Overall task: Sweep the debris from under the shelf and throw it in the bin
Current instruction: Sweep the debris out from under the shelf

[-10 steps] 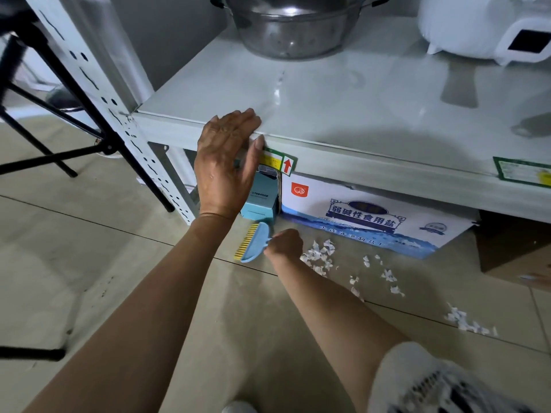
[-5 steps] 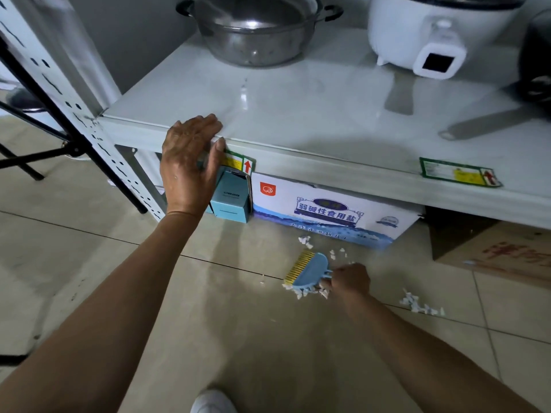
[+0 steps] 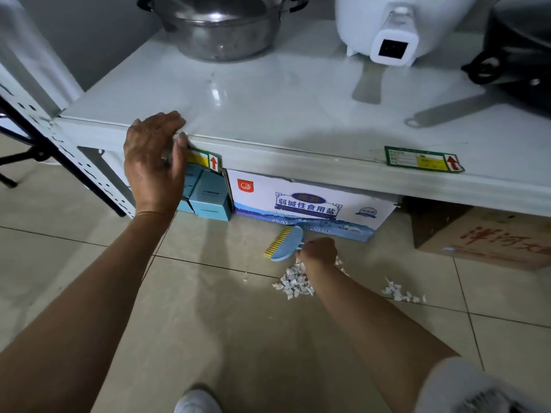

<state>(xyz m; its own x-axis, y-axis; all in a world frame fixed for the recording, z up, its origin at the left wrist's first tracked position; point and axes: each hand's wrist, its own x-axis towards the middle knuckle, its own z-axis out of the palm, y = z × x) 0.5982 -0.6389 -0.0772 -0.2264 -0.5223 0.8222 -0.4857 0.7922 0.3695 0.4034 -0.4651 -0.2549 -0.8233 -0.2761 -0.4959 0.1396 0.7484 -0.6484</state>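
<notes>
My right hand (image 3: 317, 251) grips a small blue brush (image 3: 285, 243) with yellow bristles, held low over the tiled floor in front of the white salt carton. A heap of white paper scraps (image 3: 293, 283) lies just under and behind that hand. A smaller cluster of scraps (image 3: 401, 293) lies to the right. My left hand (image 3: 153, 163) grips the front lip of the white shelf (image 3: 298, 162), fingers on top and thumb on the edge. No bin is in view.
Under the shelf stand teal boxes (image 3: 208, 195), a white and blue salt carton (image 3: 310, 208) and a brown cardboard box (image 3: 489, 236). On the shelf sit a steel pot (image 3: 220, 28), a white rice cooker (image 3: 393, 28) and a black pan (image 3: 518, 52). My white shoe (image 3: 195, 402) is at the bottom.
My right hand has moved the brush back up toward the salt carton, leaving the scraps gathered in one heap on the floor. My left hand stays on the shelf edge.
</notes>
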